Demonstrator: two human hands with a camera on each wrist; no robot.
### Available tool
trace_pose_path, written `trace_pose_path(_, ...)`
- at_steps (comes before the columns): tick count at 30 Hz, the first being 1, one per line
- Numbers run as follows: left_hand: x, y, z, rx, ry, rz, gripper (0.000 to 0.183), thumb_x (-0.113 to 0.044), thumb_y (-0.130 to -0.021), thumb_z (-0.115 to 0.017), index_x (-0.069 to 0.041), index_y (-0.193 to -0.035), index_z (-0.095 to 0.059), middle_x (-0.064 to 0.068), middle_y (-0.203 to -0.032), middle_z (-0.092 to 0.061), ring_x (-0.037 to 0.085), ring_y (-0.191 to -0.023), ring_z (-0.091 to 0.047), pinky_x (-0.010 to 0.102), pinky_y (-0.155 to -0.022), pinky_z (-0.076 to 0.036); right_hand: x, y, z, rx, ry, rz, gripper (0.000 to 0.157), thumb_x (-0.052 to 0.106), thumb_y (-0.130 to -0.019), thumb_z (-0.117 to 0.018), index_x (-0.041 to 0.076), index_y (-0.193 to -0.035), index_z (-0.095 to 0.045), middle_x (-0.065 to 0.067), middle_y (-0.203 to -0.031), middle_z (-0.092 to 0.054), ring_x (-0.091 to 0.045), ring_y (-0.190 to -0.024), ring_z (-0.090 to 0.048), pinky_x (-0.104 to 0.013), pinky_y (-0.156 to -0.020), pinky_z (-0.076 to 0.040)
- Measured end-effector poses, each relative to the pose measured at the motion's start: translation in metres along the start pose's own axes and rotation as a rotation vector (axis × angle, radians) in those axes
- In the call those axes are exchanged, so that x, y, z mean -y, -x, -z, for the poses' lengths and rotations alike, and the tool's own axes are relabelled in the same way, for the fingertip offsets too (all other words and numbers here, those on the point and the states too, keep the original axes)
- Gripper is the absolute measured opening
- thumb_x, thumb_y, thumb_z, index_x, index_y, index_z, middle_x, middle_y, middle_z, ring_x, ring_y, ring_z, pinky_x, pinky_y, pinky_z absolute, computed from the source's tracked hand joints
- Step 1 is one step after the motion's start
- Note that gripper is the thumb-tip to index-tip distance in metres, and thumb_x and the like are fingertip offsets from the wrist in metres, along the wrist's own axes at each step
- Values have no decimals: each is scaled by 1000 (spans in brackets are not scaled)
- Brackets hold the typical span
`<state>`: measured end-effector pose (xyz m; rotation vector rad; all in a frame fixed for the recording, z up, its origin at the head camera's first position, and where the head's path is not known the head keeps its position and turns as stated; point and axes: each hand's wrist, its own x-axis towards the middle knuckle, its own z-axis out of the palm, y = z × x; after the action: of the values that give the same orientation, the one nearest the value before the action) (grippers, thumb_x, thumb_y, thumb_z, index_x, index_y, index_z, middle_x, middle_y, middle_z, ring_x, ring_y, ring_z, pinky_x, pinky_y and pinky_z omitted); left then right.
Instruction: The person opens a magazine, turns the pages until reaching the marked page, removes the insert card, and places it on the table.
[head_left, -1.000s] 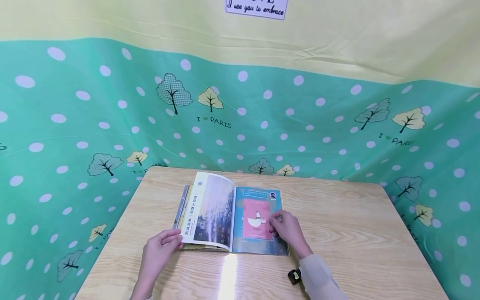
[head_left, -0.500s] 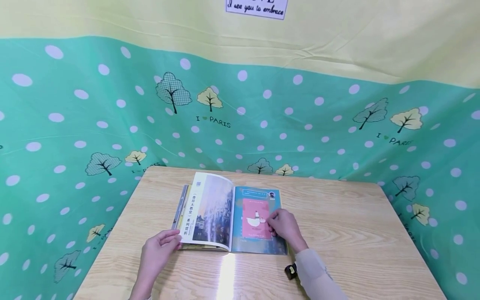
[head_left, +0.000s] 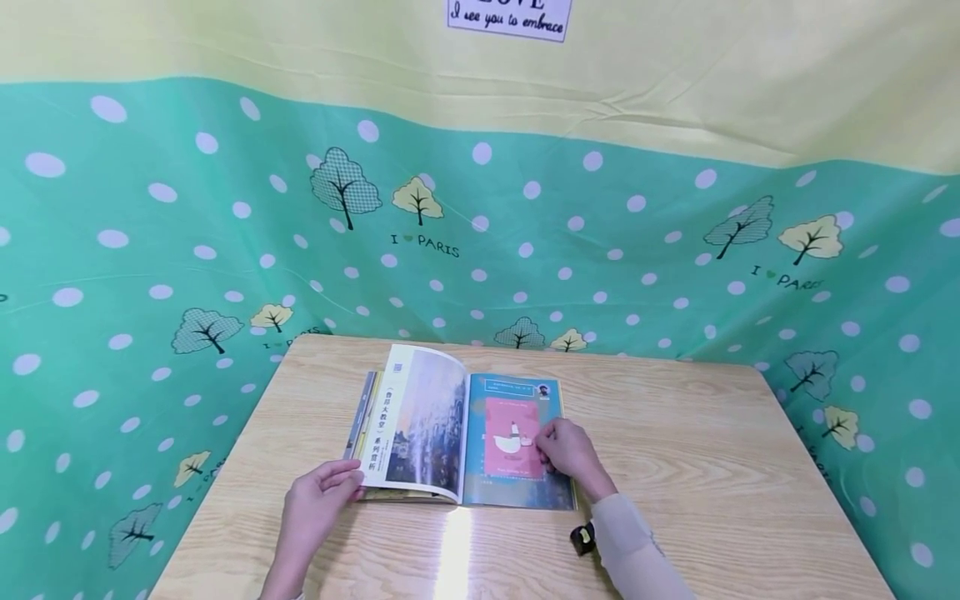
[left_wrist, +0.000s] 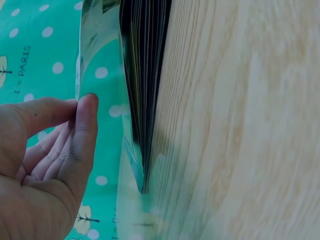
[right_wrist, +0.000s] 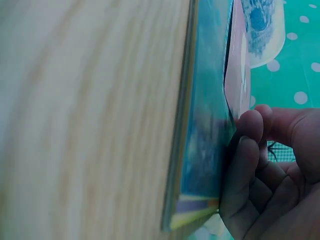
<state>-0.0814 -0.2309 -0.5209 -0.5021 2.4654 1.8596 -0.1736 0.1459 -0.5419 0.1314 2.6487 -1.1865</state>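
An open magazine (head_left: 427,425) lies on the wooden table, with a painting and Chinese characters on its left page and a blue right page (head_left: 555,492). On that blue page rests a pink card (head_left: 512,458) printed with a white goose. My left hand (head_left: 318,500) pinches the lower outer corner of the raised left page; the left wrist view shows the page edge (left_wrist: 78,65) between thumb and finger. My right hand (head_left: 572,454) pinches the card's right edge, and in the right wrist view the pink card (right_wrist: 236,75) stands slightly off the page at the fingertips.
A small black object with a yellow mark (head_left: 582,538) sits on the table (head_left: 675,450) beside the right sleeve (head_left: 633,542). Behind and on both sides hangs a green dotted cloth (head_left: 450,300) with printed trees. A bright light reflection crosses the table's front.
The view has shifted slightly. Both hands keep their places at the page corner and the card's edge; the magazine and card look the same.
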Motion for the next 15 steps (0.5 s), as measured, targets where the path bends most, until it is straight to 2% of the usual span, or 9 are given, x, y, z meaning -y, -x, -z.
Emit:
trace_pose_path(7, -1, -1, 0, -2, -6, -2, 28, -4, -91, -71, 8, -116, -67, 15, -95, -74, 22, -77, -73, 26, -71, -60, -5, 3, 6, -45, -6, 34, 7, 12, -94, -59, 6, -89, -59, -3, -70, -58, -15, -57, -54, -27, -48, -46)
trace_pose_path(11, -1, -2, 0, -4, -8, -4, 28, -4, -91, -71, 8, -116, -67, 16, -95, -74, 23, -78, -73, 27, -72, -61, -6, 5, 7, -79, -12, 51, 7, 12, -93, -61, 7, -90, -60, -3, -74, -56, -16, -63, -53, -27, -52, -46)
trace_pose_path(15, -2, -2, 2, -10, -81, -20, 30, -12, -91, -74, 3, -116, -69, 13, -98, -74, 22, -83, -73, 25, -73, -60, -6, 6, 7, -106, -62, 53, 5, 11, -90, -63, 7, -87, -61, -3, -74, -59, -16, -64, -57, -29, -54, -50)
